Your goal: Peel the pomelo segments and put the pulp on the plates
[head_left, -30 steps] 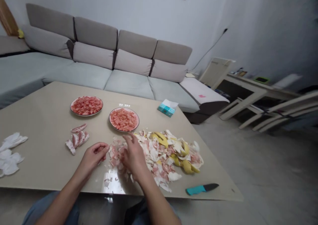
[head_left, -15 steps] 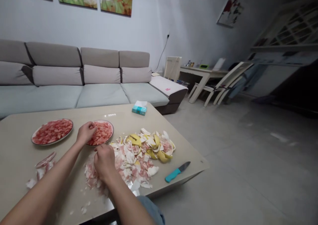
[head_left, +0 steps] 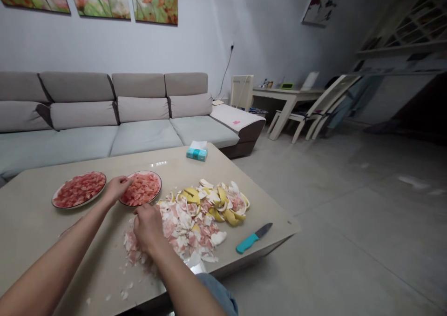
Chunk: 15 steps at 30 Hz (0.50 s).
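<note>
My left hand is at the left rim of a round plate heaped with pink pomelo pulp. Its fingertips are pinched over the pulp, and whatever they hold is too small to tell. Just in front of that plate, my right hand is closed, fingers curled, at the left edge of a pile of torn white and pink pomelo membrane. Anything in its fingers is hidden. Thick yellow pomelo peel lies at the far right part of the pile.
A second plate of pomelo pulp stands to the left. A knife with a turquoise handle lies near the table's right edge. A blue tissue pack sits at the back corner. Behind the coffee table stands a grey sofa.
My left hand has shifted slightly left and down from the plate's middle to its rim. My right hand stays closed by the membrane pile. The view has tilted up a little.
</note>
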Available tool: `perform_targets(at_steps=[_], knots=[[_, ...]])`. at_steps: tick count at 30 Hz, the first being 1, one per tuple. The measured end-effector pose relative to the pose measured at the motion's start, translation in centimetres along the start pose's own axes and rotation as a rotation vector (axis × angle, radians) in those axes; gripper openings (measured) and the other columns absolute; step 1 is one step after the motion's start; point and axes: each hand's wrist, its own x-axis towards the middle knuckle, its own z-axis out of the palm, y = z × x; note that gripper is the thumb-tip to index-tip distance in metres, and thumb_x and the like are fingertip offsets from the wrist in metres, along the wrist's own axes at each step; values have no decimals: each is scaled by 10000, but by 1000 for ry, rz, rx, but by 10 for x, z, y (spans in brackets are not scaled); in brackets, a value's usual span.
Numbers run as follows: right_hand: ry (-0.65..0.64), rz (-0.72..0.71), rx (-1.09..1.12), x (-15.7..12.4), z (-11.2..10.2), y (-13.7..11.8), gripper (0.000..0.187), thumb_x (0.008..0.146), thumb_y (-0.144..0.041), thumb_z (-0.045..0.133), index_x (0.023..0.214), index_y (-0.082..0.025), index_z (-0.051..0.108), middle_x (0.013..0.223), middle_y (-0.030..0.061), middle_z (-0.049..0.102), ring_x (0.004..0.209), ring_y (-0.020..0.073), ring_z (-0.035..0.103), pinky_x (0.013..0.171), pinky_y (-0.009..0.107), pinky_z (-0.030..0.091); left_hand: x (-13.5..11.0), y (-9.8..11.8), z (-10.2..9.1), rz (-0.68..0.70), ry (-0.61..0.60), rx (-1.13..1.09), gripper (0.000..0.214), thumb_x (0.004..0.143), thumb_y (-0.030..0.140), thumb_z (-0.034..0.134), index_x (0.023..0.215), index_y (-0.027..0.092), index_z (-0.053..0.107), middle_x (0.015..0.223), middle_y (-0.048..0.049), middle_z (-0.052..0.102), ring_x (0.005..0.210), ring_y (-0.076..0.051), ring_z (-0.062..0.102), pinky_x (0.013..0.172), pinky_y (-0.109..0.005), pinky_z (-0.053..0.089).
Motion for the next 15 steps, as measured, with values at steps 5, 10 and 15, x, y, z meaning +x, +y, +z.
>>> perform_targets(at_steps=[5, 10, 15], knots=[[27, 10, 95, 3, -7, 1, 233, 818, -82, 501, 969, -146, 666, 930, 110, 689, 875, 247, 637, 814, 365, 476, -25, 2, -2, -110, -195, -305, 523, 728, 683, 518, 803, 168, 570, 413, 66, 437, 361, -107, 352, 400, -224, 226], [-1, -105, 311, 1, -28, 2, 481, 774, 3, 522, 1205, -204, 579, 1141, 78, 614, 1050, 198, 582, 893, 319, 485, -75, 1, -16, -172, -349, -546, 649, 735, 783, 432, 934, 179, 559, 532, 33, 539, 366, -92, 393, 365, -194, 252], [-221, -298, 634, -9, -53, -6, 655, 770, 21, 563, 1303, -358, 532, 1346, 35, 472, 1201, 185, 500, 938, 318, 485, -121, -3, -23, -230, -457, -779, 656, 817, 751, 315, 1044, 188, 565, 493, 44, 497, 346, -100, 393, 311, -161, 220]])
